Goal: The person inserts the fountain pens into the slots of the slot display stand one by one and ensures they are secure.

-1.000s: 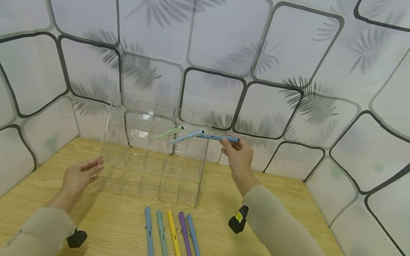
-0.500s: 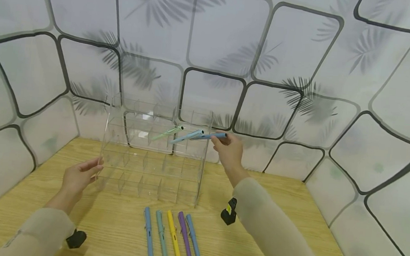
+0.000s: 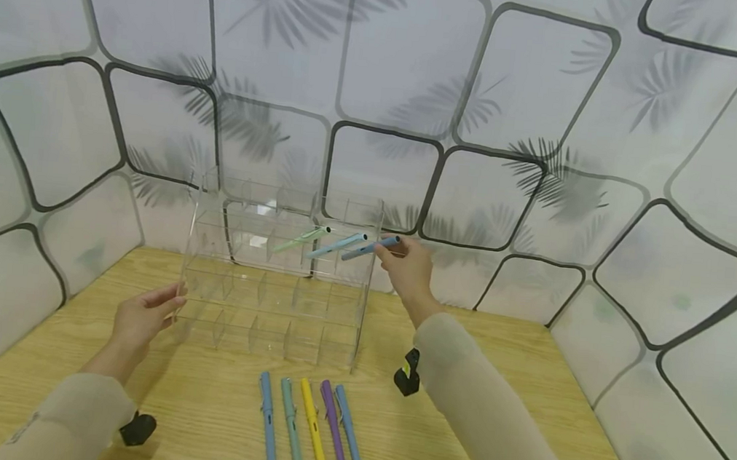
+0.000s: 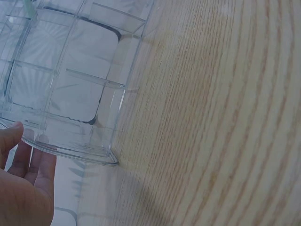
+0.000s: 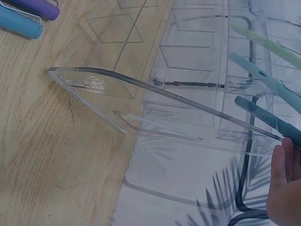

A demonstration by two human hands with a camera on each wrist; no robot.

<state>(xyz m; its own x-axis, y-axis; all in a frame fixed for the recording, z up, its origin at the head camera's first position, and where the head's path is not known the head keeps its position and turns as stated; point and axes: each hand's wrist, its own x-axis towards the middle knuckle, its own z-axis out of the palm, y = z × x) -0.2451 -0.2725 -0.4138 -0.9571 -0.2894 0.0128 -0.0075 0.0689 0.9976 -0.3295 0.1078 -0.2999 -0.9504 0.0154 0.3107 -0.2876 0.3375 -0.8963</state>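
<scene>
A clear acrylic pen rack [image 3: 360, 328] with stepped, divided tiers stands on the wooden table. My left hand [image 3: 142, 318] pinches the edge of its left side panel, thumb on one face and fingers on the other in the left wrist view. At the rack's right end, my right hand [image 3: 410, 269] holds a dark blue pen [image 5: 261, 114] near its upper end. That pen leans with its lower end inside the right-end compartment of an upper tier. Left of it, a light blue pen [image 3: 334, 246] and a light green pen [image 3: 299, 240] lean in neighbouring compartments.
In front of the rack several pens lie side by side: a blue pen [image 3: 268, 421], a green pen [image 3: 292, 426], a yellow pen [image 3: 314, 426], a purple pen [image 3: 334, 429] and another blue pen [image 3: 350, 434]. A patterned curtain [image 3: 408, 80] hangs close behind.
My right hand has moved left with the dark blue pen, which has gone from nearly level outside the rack's right end to tilted inside the compartment. The left hand keeps its place.
</scene>
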